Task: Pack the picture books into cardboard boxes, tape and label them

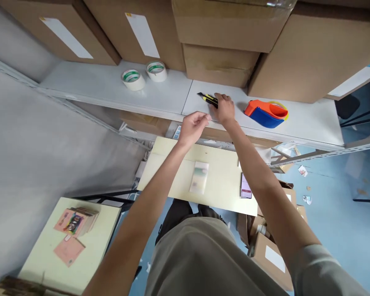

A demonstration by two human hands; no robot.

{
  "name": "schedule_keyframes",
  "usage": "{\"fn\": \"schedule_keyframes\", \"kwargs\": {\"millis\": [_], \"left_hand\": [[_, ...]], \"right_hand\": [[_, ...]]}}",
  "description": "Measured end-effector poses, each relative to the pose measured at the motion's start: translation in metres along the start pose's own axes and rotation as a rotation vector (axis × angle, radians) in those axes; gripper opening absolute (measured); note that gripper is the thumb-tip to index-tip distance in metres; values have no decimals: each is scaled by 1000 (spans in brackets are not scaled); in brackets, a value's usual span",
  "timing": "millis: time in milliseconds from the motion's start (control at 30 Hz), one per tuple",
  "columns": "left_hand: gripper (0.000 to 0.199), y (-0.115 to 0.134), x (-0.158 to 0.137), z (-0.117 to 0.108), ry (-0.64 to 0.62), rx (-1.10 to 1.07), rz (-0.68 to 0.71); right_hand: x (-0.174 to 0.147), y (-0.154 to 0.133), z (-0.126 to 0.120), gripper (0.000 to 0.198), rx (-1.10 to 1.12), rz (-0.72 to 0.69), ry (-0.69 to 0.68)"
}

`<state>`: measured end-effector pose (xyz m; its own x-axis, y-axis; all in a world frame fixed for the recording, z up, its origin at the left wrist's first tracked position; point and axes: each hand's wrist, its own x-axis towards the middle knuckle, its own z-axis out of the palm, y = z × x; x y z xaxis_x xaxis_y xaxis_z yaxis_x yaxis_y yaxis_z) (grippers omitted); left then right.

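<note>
While the person stands facing the grey shelf (160,92), the right hand (224,108) rests on it, fingers curled over the handle end of a yellow-and-black utility knife (207,98) that lies flat on the shelf surface. Left hand (191,128) hovers just below the shelf edge, fingers loosely bunched together, holding nothing visible. An orange-and-blue tape dispenser (267,113) sits near, right of the knife; two tape rolls (143,75) sit well apart to the left. Cardboard boxes (222,45) stand behind.

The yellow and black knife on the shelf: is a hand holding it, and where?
The right hand grips the utility knife by its rear end, on the shelf. The left hand holds nothing visible.
</note>
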<state>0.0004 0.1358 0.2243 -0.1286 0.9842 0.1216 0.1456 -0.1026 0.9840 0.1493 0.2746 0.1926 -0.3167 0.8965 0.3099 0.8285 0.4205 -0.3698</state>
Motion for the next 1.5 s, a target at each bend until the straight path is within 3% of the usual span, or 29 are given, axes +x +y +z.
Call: {"fn": "schedule_keyframes", "kwargs": {"millis": [67, 167, 300, 400, 467, 567, 733, 900, 1133, 1267, 1500], "left_hand": [[23, -17, 1, -2, -12, 9, 18], [19, -78, -18, -15, -29, 147, 7], [24, -184, -92, -41, -135, 586, -100], [41, -241, -159, -52, -342, 859, -171], [52, -265, -193, -53, -488, 920, -135], [67, -288, -220, -52, -573, 920, -40], [71, -311, -219, -68, -654, 925, 96], [74, -330, -187, -107, -798, 879, 249], [79, -353, -152, -127, -864, 831, 391], [84, -355, -153, -127, -851, 803, 403], [83, -353, -152, -125, -850, 744, 355]], "right_hand": [[-8, -6, -3, 46, 14, 1, -15], [-46, -19, -13, 45, 99, -2, 29], [-131, -35, -16, 52, 215, -40, 130], [-206, -42, 1, 52, 293, 66, 76], [-255, -44, 21, 50, 320, 182, 20], [-321, -45, 56, 44, 328, 377, -2], [-388, -67, 114, 40, 391, 658, -32], [-394, -113, 172, 44, 423, 825, -93], [-367, -137, 232, 56, 323, 783, -173], [-358, -141, 243, 59, 234, 798, -236], [-341, -154, 239, 62, 19, 846, -414]]}}
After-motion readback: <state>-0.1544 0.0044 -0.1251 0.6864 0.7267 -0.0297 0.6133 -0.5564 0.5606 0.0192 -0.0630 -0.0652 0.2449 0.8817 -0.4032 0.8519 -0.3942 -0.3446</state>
